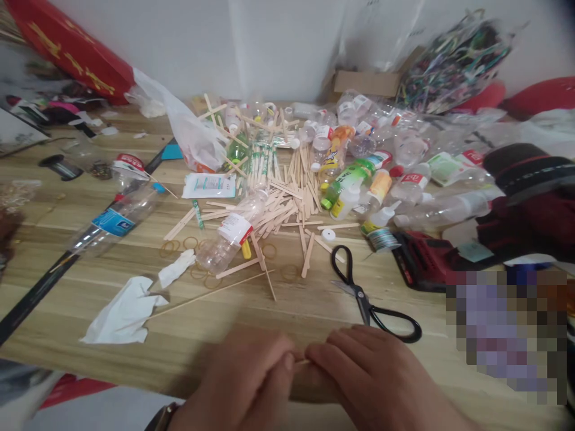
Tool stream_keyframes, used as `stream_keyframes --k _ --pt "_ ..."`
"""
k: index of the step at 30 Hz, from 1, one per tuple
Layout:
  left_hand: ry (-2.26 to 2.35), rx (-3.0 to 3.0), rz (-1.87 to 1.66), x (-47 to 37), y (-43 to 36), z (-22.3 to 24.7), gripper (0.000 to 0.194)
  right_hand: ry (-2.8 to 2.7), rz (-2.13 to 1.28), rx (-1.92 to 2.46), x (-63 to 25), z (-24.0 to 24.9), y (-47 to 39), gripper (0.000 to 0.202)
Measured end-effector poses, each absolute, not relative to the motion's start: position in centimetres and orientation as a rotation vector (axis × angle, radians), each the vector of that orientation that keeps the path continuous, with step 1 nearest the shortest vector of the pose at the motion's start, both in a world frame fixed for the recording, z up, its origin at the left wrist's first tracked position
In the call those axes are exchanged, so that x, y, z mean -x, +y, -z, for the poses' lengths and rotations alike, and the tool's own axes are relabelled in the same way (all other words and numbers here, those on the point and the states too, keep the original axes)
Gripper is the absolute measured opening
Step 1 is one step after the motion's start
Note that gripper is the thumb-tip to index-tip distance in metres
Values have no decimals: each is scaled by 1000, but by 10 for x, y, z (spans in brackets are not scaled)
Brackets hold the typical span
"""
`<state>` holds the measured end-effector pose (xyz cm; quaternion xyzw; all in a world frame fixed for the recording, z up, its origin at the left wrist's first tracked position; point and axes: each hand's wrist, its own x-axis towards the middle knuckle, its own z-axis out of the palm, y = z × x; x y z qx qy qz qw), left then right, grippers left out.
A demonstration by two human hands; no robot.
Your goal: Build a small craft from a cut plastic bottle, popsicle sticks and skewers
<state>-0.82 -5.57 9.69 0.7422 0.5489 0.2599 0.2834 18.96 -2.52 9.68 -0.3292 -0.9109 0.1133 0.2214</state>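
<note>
Stick [302, 363]: over the near edge of the worktop [193, 335], the left hand [249, 371] and right hand [371, 368] grip it from either side, neither nearer; scissors [360, 294] lie just beyond the right hand. Only a short pale length shows, long axis crosswise between the hands.

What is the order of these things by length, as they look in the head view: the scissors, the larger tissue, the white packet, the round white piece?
1. scissors
2. larger tissue
3. white packet
4. round white piece
The first two lie nearer, so real sizes may differ.
</note>
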Motion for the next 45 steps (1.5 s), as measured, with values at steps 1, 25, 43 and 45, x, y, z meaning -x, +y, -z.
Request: stream_keyframes --k 1,25,43,45 --pt "1564 -1919 -728 14 -53 -96 33 -2522 -339 945 -192 -97 -25 37" --pt "1666 -2202 -685 8 -17 -60 26 -1433 -1738 1415 -203 -50 -10 56" --pt "1559 -1930 -768 -7 -34 -87 21 -334 -2234 1024 -185 -70 -24 36" --pt "1560 -1918 -758 -7 -35 -88 21 -339 -2234 1033 -184 -71 -24 36"
